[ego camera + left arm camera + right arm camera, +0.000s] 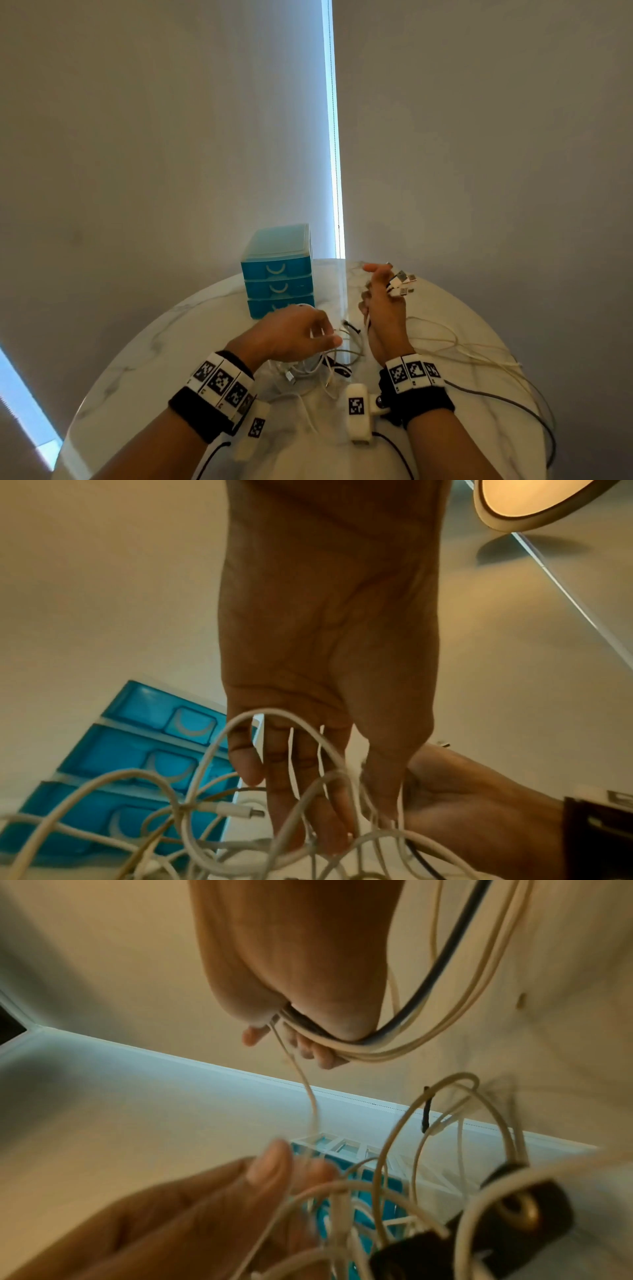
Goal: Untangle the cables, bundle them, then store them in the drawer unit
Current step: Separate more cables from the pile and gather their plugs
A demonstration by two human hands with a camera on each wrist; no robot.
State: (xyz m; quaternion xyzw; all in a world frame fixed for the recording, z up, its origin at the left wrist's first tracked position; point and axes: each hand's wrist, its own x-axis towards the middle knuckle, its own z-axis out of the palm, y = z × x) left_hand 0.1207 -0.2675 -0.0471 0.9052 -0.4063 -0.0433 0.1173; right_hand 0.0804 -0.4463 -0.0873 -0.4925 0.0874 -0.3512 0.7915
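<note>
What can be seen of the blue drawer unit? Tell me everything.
The drawer unit is a small block of translucent teal-blue plastic with a paler frosted top. It has three stacked drawers, all closed, each with a pale curved handle recess on its front. It stands upright at the far side of the round marble table, its front towards the person. The left hand covers part of the bottom drawer; whether cables touch the unit cannot be told.

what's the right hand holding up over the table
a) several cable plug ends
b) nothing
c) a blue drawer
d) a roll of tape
a: the right hand grips several cables, their plug ends fanned out above its fingers; the drawer unit stands shut.
</note>
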